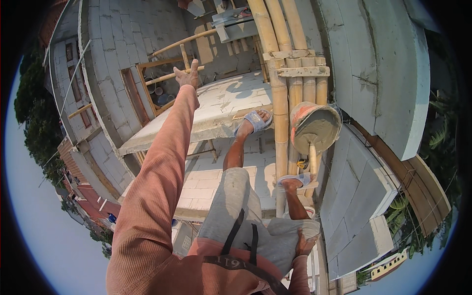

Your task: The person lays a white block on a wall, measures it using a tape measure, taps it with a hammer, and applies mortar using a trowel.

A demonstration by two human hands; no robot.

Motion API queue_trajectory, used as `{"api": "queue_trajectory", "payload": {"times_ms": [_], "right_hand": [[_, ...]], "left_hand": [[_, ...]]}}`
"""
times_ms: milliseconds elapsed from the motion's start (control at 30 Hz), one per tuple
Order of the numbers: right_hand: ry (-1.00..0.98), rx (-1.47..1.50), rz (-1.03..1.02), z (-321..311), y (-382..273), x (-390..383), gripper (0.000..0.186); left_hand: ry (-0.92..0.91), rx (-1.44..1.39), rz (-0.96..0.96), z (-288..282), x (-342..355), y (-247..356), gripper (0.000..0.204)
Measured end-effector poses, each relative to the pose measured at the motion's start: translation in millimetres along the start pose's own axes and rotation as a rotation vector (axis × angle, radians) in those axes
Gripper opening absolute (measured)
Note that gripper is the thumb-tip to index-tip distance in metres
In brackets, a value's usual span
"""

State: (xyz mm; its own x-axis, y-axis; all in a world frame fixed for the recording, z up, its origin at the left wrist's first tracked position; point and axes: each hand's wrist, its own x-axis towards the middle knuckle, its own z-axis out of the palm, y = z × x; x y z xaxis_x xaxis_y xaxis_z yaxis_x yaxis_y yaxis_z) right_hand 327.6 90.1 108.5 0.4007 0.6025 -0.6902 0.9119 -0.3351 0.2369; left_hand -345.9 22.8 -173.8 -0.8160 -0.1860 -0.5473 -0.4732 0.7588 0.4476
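My left arm, in a salmon-coloured sleeve, reaches forward. At its end my left hand (187,77) is open, fingers apart, with nothing in it, in front of a bamboo rail (162,77) that lies farther off. Low on the right, my right hand (305,243) rests by the leg of my grey shorts (290,231), its fingers seemingly stretched out and partly in shadow. An orange bucket (299,115) of grey wet mortar (322,129) stands on the bamboo, apart from both hands. From the mortar sticks a light wooden handle (312,153); its other end is hidden.
My sandalled left foot (256,121) is on a ledge, my right (292,181) on the bamboo scaffold (280,118). Between my legs is a drop to a lower level. A grey block wall (351,187) rises at right. Beyond the ledge lie a wooden frame (143,91) and several buckets.
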Motion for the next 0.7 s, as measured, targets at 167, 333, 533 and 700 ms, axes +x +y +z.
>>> {"api": "queue_trajectory", "payload": {"times_ms": [167,333,533,700], "right_hand": [[-0.038,0.011,-0.008,-5.9,-7.1,-3.6,0.112],[-0.011,0.006,-0.003,-0.6,5.7,-2.8,0.112],[-0.031,-0.038,0.077,5.7,2.8,-6.1,0.111],[-0.018,-0.093,0.115,-0.4,-23.2,-21.0,0.114]], "left_hand": [[0.047,-0.084,-0.170,4.5,9.6,31.0,0.140],[0.071,-0.077,-0.203,5.0,28.2,89.0,0.141],[0.181,0.038,-0.151,-3.0,71.8,154.3,0.144],[-0.002,-0.098,-0.047,-1.3,59.0,199.1,0.145]]}}
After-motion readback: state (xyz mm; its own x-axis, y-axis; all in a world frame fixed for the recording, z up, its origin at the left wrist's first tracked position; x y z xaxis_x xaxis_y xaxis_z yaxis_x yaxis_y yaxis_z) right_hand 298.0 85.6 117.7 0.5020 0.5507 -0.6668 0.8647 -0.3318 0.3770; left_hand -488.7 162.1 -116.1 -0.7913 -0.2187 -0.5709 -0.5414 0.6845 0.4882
